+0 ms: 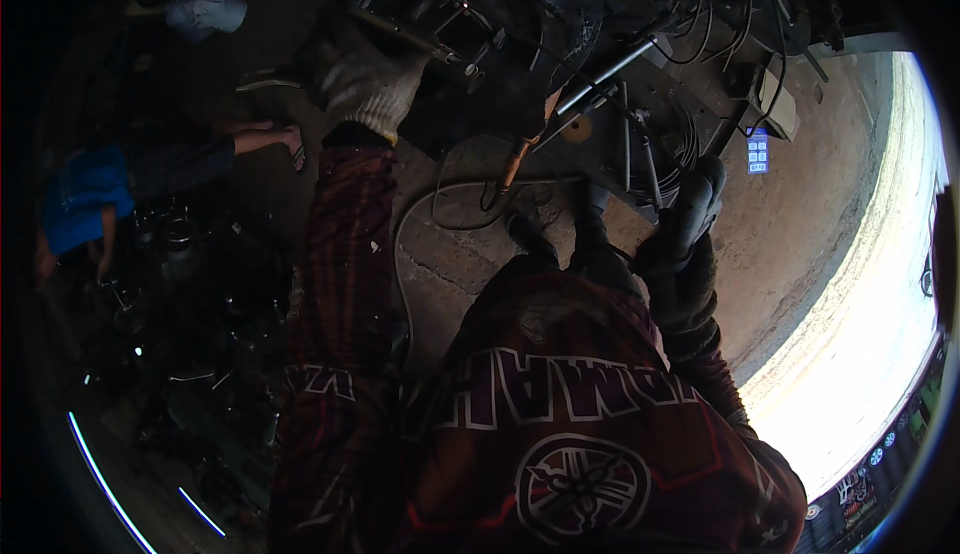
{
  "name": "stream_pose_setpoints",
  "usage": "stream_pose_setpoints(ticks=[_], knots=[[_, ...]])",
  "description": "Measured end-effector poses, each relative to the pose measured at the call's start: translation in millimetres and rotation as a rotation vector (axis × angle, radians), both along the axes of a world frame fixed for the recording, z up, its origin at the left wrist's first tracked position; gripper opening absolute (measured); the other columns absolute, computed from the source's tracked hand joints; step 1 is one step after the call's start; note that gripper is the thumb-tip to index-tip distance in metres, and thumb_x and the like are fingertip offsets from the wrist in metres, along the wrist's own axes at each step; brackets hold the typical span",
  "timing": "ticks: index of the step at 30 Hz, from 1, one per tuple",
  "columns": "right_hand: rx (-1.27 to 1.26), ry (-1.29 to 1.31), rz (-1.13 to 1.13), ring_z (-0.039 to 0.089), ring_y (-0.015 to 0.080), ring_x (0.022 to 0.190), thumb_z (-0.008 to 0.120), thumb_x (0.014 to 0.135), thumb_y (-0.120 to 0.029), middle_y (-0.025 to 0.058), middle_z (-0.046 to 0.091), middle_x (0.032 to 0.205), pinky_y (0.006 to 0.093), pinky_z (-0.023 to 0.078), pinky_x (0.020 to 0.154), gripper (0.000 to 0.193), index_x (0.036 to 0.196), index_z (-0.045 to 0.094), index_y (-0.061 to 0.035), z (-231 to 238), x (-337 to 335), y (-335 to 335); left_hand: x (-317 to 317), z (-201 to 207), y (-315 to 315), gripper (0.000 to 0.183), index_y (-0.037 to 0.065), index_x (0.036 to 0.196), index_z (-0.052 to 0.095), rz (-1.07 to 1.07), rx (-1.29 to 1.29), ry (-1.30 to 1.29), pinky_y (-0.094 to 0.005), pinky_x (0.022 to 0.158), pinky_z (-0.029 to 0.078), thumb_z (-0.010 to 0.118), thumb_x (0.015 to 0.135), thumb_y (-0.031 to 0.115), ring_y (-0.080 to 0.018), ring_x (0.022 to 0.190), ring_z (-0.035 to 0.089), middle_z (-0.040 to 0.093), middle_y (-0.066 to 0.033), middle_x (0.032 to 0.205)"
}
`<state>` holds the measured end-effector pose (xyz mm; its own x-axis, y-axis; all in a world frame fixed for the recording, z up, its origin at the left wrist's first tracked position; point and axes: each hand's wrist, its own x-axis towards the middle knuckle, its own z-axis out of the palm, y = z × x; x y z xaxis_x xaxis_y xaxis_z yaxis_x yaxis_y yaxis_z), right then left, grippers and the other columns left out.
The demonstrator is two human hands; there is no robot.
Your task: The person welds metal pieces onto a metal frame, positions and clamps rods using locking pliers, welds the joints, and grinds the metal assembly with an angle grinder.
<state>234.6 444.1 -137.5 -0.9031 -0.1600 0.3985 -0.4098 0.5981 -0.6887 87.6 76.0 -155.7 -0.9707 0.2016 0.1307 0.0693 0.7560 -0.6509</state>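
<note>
My left hand (375,79), in a pale knit work glove, reaches forward to a small metal frame (455,29) on the dark worktable (480,104). Its fingers are lost in shadow, so their grip does not show. My right hand (695,199), in a dark glove, is held back near the table's right front corner. Its fingers are pressed together and curled; whatever they may hold is hidden. Between the hands, an orange-brown handle (514,165) with a cable hangs at the table's front edge. A bright metal tube (610,74) lies slanted behind it.
A coil of wire (685,144), a tan disc (577,130) and loose cables lie on the table. A pale box (775,104) stands at its right, with a blue card (757,151) nearby. At left, a person in a blue shirt (85,194) is beside dark clutter.
</note>
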Motion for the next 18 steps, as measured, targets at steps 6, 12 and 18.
stream_pose_setpoints(ticks=[6,12,18], knots=[[-0.020,-0.011,-0.002,0.054,0.0463,0.117,0.072,0.082,0.003,0.0263,0.036,0.150,0.0481,0.049,0.094,0.085,0.153,0.029,-0.0123,3,3,-1,-3,5,3,0.090,0.000,0.145,0.037,0.077,0.223,-0.116,-0.0550,0.109,0.036,0.050,0.090,0.070,-0.0464,0.129,0.043,0.035,-0.0303,0.146],[0.047,0.017,-0.002,0.052,0.0499,0.118,0.072,0.080,0.003,0.0282,0.028,0.156,0.0525,0.048,0.095,0.094,0.157,0.020,-0.0134,5,2,-2,-2,13,15,0.090,0.000,0.145,0.037,0.137,0.746,0.071,-0.0546,0.108,0.037,0.056,0.089,0.068,-0.0441,0.127,0.045,0.037,-0.0274,0.146],[0.021,-0.004,0.026,0.051,0.0478,0.111,0.061,0.073,0.007,0.0263,0.034,0.150,0.0499,0.048,0.092,0.088,0.152,0.026,-0.0102,4,-4,0,-1,4,2,0.097,-0.003,0.143,0.037,-0.044,0.238,0.094,-0.0500,0.106,0.041,0.062,0.083,0.069,-0.0400,0.126,0.048,0.044,-0.0250,0.142]])
